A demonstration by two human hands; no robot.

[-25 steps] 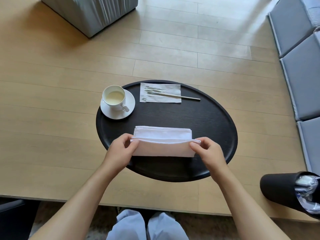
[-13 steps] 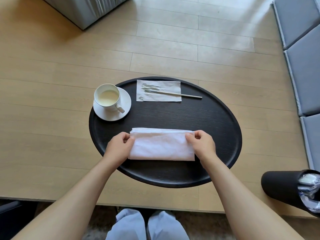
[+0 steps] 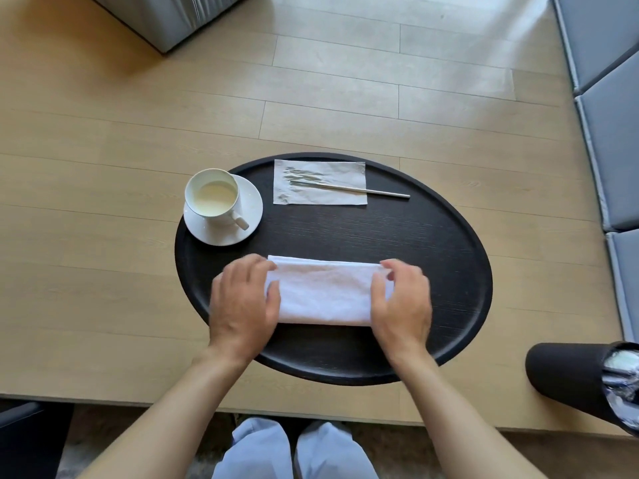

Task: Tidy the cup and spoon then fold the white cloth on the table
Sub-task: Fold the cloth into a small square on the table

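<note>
A white cloth (image 3: pixel 325 293), folded into a long flat rectangle, lies on the near half of the black oval tray (image 3: pixel 477 271). My left hand (image 3: pixel 242 302) rests over its left end and my right hand (image 3: pixel 404 302) over its right end, fingers apart, palms down on the fabric. A white cup (image 3: pixel 212 197) holding pale liquid stands on its saucer (image 3: pixel 249 202) at the tray's far left. A thin metal spoon (image 3: pixel 363 190) lies across a paper napkin (image 3: pixel 345 171) at the far edge; its bowl end is hard to make out.
The tray sits on a light wooden surface. A black cylinder (image 3: pixel 567 378) lies on its side at the near right. Grey cushions (image 3: pixel 608 133) run along the right and a grey upholstered block (image 3: pixel 166 15) stands at the far left. My knees show below the near edge.
The lifted near layer of the cloth came over onto the far layer and now lies flat. My fingers left the far corners and both hands settled on the cloth's ends.
</note>
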